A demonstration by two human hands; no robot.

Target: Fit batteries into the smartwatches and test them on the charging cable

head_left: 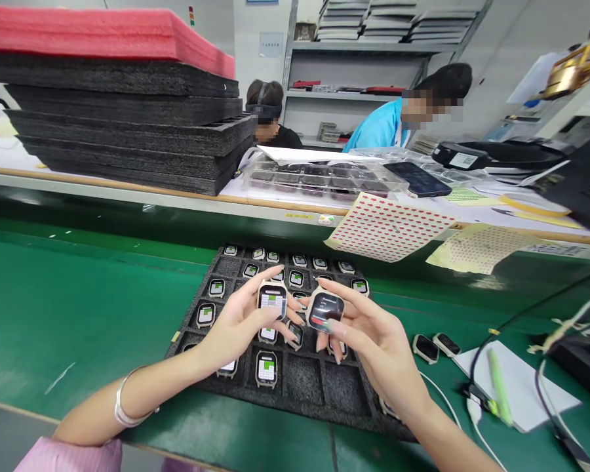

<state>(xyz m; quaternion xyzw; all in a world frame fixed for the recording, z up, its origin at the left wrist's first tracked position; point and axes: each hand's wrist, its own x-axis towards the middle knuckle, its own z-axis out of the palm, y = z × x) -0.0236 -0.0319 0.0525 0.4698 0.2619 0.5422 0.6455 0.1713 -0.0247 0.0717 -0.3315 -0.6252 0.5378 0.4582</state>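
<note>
My left hand (236, 324) holds a small smartwatch body (272, 300) whose screen is lit white and green. My right hand (373, 337) grips a second smartwatch body (325, 310) with a dark screen showing a red bar. Both hands hover over a black foam tray (305, 379) on the green belt. Several more watch bodies with lit screens sit in the tray's pockets, and some front pockets hold nothing. A silver bangle circles my left wrist.
Two dark-screened watch bodies (435, 346) lie on the belt right of the tray, beside cables, a white pad and a green pen (499, 387). A stack of black foam trays (128, 124) stands at back left. Sticker sheets (391, 226) hang off the far bench, where two people sit.
</note>
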